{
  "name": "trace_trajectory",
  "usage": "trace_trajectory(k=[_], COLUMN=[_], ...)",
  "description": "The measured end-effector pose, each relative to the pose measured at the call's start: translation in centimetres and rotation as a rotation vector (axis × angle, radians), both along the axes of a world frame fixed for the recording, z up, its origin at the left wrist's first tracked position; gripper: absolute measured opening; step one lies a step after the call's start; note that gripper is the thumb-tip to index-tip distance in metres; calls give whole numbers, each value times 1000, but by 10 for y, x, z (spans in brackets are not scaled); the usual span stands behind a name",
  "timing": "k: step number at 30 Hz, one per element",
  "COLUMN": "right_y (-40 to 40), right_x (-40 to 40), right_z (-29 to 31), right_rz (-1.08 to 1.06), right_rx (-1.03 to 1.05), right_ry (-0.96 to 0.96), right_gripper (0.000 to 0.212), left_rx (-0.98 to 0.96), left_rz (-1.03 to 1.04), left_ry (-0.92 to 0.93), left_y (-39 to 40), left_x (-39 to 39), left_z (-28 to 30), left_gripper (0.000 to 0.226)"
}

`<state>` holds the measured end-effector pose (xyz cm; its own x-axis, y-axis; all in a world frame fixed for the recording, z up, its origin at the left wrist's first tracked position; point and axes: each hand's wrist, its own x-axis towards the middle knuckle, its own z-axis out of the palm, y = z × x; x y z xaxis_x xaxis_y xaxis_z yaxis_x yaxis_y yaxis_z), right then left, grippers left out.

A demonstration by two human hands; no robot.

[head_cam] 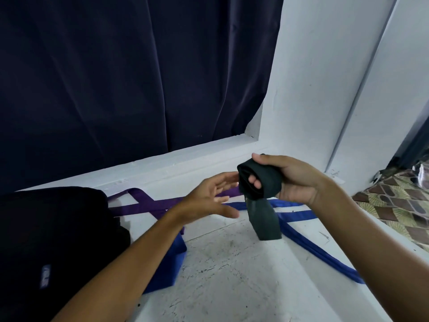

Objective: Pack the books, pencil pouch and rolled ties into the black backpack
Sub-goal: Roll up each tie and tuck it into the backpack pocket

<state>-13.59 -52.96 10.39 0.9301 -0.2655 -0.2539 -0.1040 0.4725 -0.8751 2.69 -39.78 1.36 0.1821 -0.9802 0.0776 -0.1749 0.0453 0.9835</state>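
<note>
My right hand grips a dark green tie, partly rolled around its fingers, with the loose end hanging down over the white surface. Just left of the roll, my left hand hovers with fingers spread and holds nothing. The black backpack lies at the lower left. A purple tie lies unrolled between the backpack and my left hand. A blue tie stretches flat across the surface under both hands, its wide end beside the backpack. No books or pencil pouch are in view.
A dark navy curtain hangs behind the white ledge. A white wall and frame rise on the right. A patterned brown and gold fabric lies at the far right.
</note>
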Motion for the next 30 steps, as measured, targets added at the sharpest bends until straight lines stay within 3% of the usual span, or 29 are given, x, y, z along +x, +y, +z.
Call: trace_trajectory(k=[2, 7, 11, 15, 22, 26, 30], right_y=[2, 11, 13, 11, 23, 28, 25], right_x=[2, 3, -2, -8, -5, -4, 0], right_z=[2, 3, 1, -13, -41, -45, -44], right_rz=[5, 74, 109, 158, 197, 256, 195], right_rx=[31, 44, 27, 4, -216, -121, 16], right_ry=[-18, -58, -51, 25, 63, -73, -288], right_gripper=[24, 24, 21, 33, 50, 50, 57], left_rx=[-79, -280, -328, -312, -328, -266, -66], left_rz=[125, 361, 535, 636, 599, 576, 456], left_ry=[-68, -14, -49, -184, -420, -411, -285], left_y=[-8, -28, -32, -23, -4, 1, 3], left_x=[-18, -44, -32, 7, 53, 51, 33], left_z=[-4, -8, -10, -4, 26, 19, -9], left_gripper=[83, 30, 57, 29, 30, 34, 23])
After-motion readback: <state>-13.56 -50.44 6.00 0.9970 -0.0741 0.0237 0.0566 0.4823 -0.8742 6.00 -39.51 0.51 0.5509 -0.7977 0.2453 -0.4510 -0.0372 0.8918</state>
